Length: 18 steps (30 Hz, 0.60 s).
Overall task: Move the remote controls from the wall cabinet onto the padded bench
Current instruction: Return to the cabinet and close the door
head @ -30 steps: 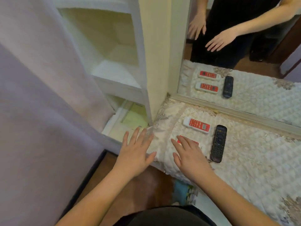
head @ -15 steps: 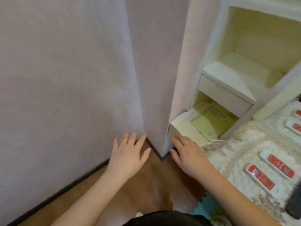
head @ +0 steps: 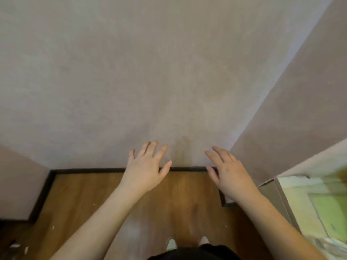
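Note:
No remote control and no padded bench is in view now. Only the low corner of the wall cabinet (head: 277, 186) shows at the right edge, with a green sheet (head: 330, 209) lying inside its bottom compartment. My left hand (head: 146, 169) is stretched out in front of me with fingers spread, holding nothing. My right hand (head: 228, 175) is out beside it, fingers straight, holding nothing, just left of the cabinet corner. Both hands hover before a plain wall.
A plain pale wall (head: 150, 72) fills most of the view, with a dark skirting board (head: 93, 170) along its foot. Below lies a wooden floor (head: 84, 203). A second wall face (head: 300, 109) angles in at the right, above the cabinet.
The view has swung left, away from the bench and the remote controls, which have left the picture. Both hands stayed out in front and empty.

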### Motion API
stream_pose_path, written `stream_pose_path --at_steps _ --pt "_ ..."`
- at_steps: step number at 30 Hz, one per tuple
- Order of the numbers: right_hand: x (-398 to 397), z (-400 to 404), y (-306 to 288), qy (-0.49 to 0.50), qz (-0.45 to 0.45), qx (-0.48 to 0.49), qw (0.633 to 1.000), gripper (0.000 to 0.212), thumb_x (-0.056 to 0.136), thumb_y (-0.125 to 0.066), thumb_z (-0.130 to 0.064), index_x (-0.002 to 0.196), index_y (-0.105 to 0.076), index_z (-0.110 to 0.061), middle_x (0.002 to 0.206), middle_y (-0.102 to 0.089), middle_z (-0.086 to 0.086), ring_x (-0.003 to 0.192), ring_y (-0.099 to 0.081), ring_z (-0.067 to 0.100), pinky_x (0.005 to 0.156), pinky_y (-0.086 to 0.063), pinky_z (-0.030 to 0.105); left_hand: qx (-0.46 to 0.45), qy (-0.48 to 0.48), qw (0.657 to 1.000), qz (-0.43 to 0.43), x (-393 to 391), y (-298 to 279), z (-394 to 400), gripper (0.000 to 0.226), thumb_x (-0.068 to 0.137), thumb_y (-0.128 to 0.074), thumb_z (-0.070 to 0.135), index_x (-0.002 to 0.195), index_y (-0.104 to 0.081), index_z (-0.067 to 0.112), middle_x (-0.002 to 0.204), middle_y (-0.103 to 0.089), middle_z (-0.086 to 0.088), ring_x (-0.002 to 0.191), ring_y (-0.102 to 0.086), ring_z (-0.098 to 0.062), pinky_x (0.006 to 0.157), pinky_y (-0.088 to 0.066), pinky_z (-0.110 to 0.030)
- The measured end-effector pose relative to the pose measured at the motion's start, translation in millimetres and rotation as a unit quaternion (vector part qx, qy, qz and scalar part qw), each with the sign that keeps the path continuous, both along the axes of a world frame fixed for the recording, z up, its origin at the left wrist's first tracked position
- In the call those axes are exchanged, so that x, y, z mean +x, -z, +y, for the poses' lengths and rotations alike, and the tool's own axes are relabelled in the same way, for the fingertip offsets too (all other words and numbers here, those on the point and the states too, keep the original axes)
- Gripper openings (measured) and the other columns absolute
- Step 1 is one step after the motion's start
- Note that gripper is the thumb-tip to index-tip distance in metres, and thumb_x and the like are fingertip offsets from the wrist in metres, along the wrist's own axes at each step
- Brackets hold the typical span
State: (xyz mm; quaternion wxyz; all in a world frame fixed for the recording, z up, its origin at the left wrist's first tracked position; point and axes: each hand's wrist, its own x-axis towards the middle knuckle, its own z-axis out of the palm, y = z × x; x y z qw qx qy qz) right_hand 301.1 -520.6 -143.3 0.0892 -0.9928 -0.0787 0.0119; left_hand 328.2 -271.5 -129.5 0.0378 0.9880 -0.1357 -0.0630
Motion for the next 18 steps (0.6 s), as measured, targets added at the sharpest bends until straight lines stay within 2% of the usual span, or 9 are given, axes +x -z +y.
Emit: stream_pose_path --at_steps 2,4,8,13,18 --pt "12 9 1 -0.034 0.007 0.001 0.999 0.045 0.093 -0.049 -0.037 0.136 -0.05 -0.022 0.146 -0.043 0.007 0.131 -0.044 0.026 0.103 -0.039 0.04 0.004 -0.046 0.999 0.017 -3 1 19 0.066 0.091 -0.018 0.066 0.15 -0.013 0.038 0.161 -0.015 0.002 0.147 -0.009 -0.021 0.114 -0.019 -0.055" --pt "24 17 5 -0.065 0.008 -0.001 0.998 0.043 0.094 -0.048 -0.038 0.133 -0.053 -0.021 0.145 -0.044 0.008 0.129 -0.045 0.028 0.103 -0.039 0.04 0.019 -0.082 0.996 0.021 -13 1 33 0.07 0.087 -0.014 0.069 0.15 -0.013 0.038 0.16 -0.016 0.0 0.147 -0.011 -0.023 0.114 -0.02 -0.057" --pt "47 43 6 -0.121 0.007 0.007 0.993 0.047 0.088 -0.041 -0.041 0.123 -0.061 -0.017 0.13 -0.058 0.012 0.112 -0.059 0.032 0.089 -0.049 0.041 0.054 -0.16 0.985 0.022 -38 -7 47 0.068 0.09 -0.017 0.067 0.15 -0.018 0.035 0.159 -0.02 -0.001 0.147 -0.014 -0.025 0.114 -0.019 -0.058" --pt "54 85 -2 -0.232 -0.011 0.023 0.972 0.054 0.088 -0.037 -0.044 0.133 -0.053 -0.018 0.129 -0.06 0.009 0.114 -0.059 0.03 0.09 -0.05 0.04 0.065 -0.245 0.967 0.019 -70 -19 54 0.066 0.093 -0.016 0.066 0.151 -0.014 0.035 0.161 -0.016 -0.001 0.148 -0.01 -0.025 0.115 -0.013 -0.06" --pt "50 131 -13 -0.338 -0.028 0.04 0.94 0.055 0.086 -0.035 -0.044 0.132 -0.052 -0.02 0.128 -0.061 0.008 0.114 -0.059 0.03 0.093 -0.049 0.04 0.045 -0.36 0.93 0.063 -103 -24 61 0.069 0.091 -0.018 0.069 0.151 -0.003 0.041 0.163 -0.001 0.0 0.149 0.003 -0.028 0.116 -0.008 -0.062"
